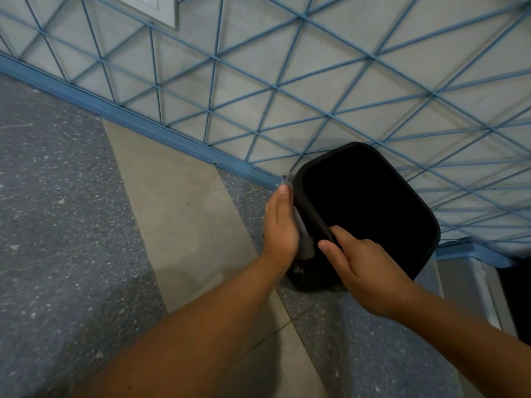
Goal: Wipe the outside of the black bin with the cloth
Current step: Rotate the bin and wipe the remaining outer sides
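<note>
The black bin (370,202) stands on the floor against the wall, its open mouth facing up toward me. My left hand (280,225) lies flat against the bin's left outer side and presses a grey cloth (304,239) onto it; the cloth peeks out above my fingertips and below my palm. My right hand (362,265) grips the bin's near rim, thumb inside the opening and fingers on the outside. The lower part of the bin's left side is partly hidden by my hands.
A wall with a blue diamond-pattern grid (287,81) and a blue skirting strip (143,127) runs behind the bin. The floor has speckled grey tiles (57,225) and a beige band (186,225). A white-framed object (482,288) stands at the right edge.
</note>
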Action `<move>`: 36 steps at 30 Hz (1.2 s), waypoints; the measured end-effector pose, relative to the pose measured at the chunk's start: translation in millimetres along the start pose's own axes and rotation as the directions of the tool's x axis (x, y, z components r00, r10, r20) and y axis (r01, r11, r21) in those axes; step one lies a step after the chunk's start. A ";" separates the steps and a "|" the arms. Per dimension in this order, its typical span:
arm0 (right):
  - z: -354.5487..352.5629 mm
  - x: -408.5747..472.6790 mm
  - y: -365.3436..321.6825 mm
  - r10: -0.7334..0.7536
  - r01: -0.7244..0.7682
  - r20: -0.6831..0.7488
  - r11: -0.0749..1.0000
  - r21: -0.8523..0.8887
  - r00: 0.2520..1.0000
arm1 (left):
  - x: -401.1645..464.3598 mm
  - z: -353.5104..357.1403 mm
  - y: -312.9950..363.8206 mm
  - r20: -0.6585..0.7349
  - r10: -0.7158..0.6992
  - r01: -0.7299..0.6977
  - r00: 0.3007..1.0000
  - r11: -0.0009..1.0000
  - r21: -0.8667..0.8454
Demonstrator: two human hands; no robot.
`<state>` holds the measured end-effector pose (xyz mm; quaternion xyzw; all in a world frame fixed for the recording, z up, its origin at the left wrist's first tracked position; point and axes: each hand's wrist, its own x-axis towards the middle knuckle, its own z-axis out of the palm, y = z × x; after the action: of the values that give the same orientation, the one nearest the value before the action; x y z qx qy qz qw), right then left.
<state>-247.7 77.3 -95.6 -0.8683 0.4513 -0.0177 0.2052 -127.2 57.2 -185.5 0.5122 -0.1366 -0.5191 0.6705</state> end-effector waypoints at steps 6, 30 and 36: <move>-0.8 -1.5 2.1 -0.024 0.024 -0.005 0.998 0.051 1.000 | -23.1 12.7 -7.4 -0.075 0.059 -0.048 0.995 0.988 0.144; -1.4 -2.4 7.5 -0.035 0.035 -0.014 0.999 0.021 0.999 | -17.0 14.4 -8.2 -0.066 -0.003 0.010 0.998 0.994 0.112; -0.1 -1.7 7.4 -0.018 0.019 -0.031 0.999 0.030 0.999 | -1.4 13.1 5.2 0.002 -0.090 0.090 0.996 0.996 0.009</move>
<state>-254.4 74.9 -98.0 -0.8688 0.4460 -0.0396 0.2112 -134.3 50.9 -174.9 0.5202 -0.1164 -0.5489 0.6438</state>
